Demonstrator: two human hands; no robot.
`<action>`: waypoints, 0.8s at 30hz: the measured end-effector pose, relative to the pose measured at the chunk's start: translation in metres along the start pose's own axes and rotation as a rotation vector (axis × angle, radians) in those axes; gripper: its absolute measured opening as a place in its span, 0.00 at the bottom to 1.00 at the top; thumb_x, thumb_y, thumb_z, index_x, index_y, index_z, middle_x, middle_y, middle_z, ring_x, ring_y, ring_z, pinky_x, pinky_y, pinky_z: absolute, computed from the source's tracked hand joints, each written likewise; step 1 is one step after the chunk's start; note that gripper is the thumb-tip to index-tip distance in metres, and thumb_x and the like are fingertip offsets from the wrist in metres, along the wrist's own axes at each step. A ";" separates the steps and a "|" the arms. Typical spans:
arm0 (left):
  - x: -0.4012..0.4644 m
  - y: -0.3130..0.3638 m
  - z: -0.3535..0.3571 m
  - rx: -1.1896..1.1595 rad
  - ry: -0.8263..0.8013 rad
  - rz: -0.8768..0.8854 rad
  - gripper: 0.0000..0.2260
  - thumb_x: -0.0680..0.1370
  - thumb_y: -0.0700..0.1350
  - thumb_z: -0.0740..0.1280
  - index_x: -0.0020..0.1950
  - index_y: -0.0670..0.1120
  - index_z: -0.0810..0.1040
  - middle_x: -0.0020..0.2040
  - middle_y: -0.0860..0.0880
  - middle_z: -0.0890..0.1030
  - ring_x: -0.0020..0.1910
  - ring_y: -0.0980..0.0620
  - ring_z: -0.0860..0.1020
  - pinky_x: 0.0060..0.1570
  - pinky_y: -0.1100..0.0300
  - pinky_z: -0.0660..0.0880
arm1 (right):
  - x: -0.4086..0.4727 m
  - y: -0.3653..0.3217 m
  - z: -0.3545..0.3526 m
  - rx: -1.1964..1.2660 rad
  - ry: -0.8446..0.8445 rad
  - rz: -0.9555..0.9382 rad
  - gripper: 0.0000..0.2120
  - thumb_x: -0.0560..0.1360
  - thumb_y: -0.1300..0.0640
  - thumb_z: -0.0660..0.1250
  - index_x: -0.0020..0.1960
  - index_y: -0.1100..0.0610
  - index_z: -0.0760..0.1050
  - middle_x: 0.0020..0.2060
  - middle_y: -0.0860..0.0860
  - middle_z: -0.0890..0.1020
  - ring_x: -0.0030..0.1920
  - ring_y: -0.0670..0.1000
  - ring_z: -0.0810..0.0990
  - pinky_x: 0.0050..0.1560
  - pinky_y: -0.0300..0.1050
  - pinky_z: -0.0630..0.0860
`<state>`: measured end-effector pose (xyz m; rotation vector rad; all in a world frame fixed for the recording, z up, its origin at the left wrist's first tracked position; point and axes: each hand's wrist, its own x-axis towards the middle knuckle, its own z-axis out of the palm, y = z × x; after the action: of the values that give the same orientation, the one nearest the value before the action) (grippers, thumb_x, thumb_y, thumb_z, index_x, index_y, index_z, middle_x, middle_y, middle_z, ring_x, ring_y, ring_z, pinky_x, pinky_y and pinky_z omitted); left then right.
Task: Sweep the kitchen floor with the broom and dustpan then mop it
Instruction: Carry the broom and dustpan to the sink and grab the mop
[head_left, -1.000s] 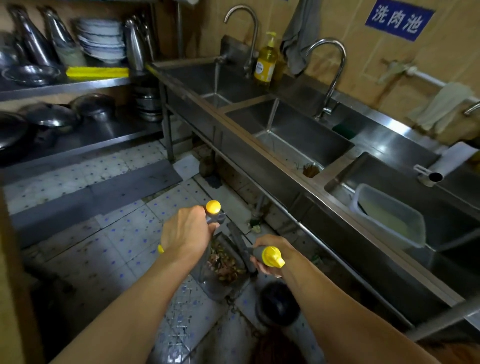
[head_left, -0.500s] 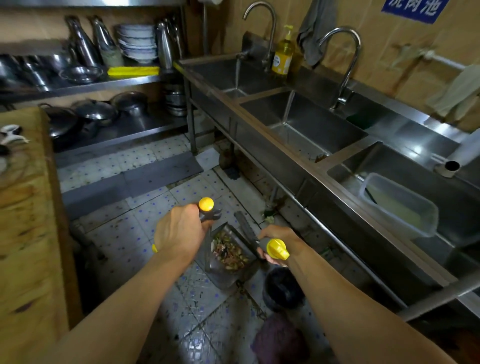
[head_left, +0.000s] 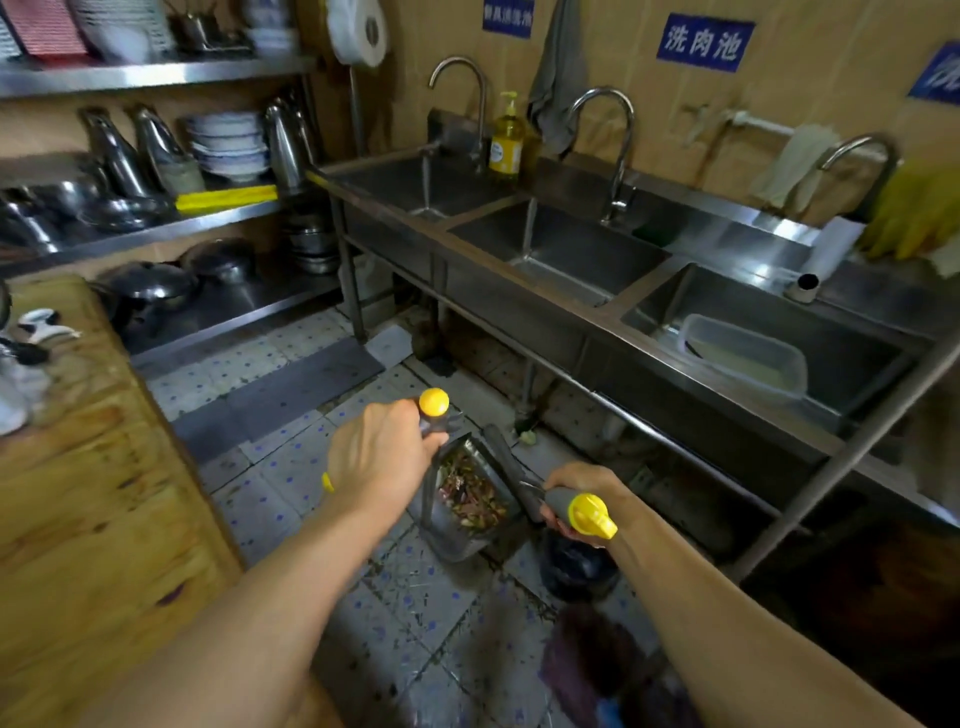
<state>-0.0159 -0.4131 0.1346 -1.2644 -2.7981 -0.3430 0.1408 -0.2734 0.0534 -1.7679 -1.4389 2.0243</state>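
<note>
Fingers of our left hand (head_left: 382, 457) and right hand (head_left: 574, 491) are gripping yellow-capped handles, loaded dustpan (head_left: 467, 499) hanging between them.

A tiled floor (head_left: 270, 467) is seen, on which a dark mat (head_left: 280, 395) and a black bag (head_left: 571, 566) are laid.

Light: dim, warm indoor.
Glare: bright patches on the steel sink (head_left: 769, 234) rim.
Shadows: deep under the sink and shelves (head_left: 218, 306).
Blur: lower edge soft, smeared.
Distortion: wide-angle bending at edges.
</note>
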 end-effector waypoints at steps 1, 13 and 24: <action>-0.004 -0.002 -0.003 0.005 0.000 0.025 0.15 0.75 0.59 0.66 0.46 0.46 0.77 0.44 0.46 0.81 0.43 0.45 0.80 0.36 0.57 0.72 | -0.010 0.004 0.000 0.020 0.005 -0.012 0.07 0.72 0.65 0.66 0.37 0.58 0.70 0.35 0.54 0.74 0.33 0.49 0.74 0.31 0.40 0.74; -0.035 0.015 -0.011 0.174 -0.033 0.309 0.19 0.77 0.60 0.62 0.54 0.45 0.76 0.47 0.45 0.81 0.47 0.44 0.80 0.37 0.58 0.69 | -0.069 0.065 -0.027 0.218 0.181 0.028 0.08 0.73 0.67 0.65 0.37 0.60 0.70 0.34 0.55 0.73 0.28 0.49 0.75 0.23 0.40 0.73; -0.036 0.063 0.010 0.300 -0.018 0.557 0.20 0.78 0.61 0.58 0.64 0.49 0.70 0.48 0.47 0.81 0.48 0.46 0.80 0.39 0.57 0.71 | -0.074 0.090 -0.085 0.237 0.265 0.033 0.09 0.73 0.66 0.65 0.36 0.58 0.70 0.33 0.53 0.74 0.31 0.49 0.74 0.28 0.39 0.75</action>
<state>0.0555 -0.3970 0.1315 -1.8660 -2.2510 0.1146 0.2776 -0.3193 0.0558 -1.8788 -1.0543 1.8025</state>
